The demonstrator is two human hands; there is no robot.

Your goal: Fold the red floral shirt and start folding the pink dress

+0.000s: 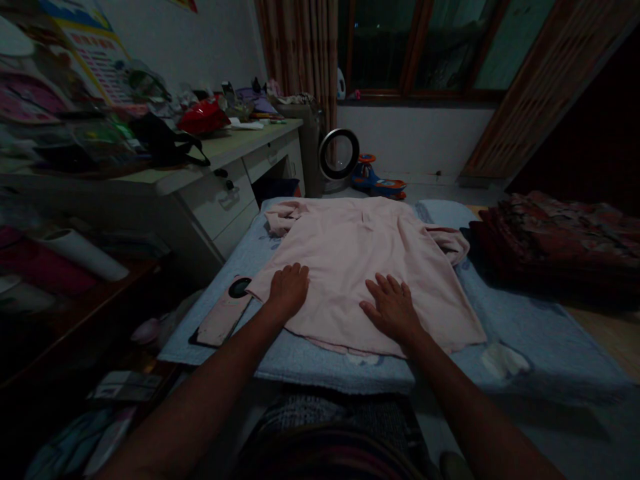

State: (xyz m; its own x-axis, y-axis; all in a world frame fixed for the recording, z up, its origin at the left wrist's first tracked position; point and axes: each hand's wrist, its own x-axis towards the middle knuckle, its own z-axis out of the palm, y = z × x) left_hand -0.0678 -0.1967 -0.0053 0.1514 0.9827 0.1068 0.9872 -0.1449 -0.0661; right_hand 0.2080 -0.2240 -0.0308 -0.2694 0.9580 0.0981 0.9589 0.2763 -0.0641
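Observation:
A light pink shirt (345, 247) lies spread out on a table covered with a blue cloth (530, 333). Its hem faces me, and its sleeves sit bunched at the far left and far right. On the lower left of the shirt rests my left hand (290, 291), palm down, with the fingers lying on the fabric. My right hand (393, 307) lies flat on the lower right part, its fingers spread. Left of my left hand, a flat pinkish case or box (223, 313) with a dark round spot lies on the cloth.
Folded dark red patterned fabric (560, 247) is stacked at the right. To the left stands a cluttered desk with drawers (220, 207). Beyond the table are a round-doored washing machine (339, 155) and a blue and orange ride-on toy (375, 179).

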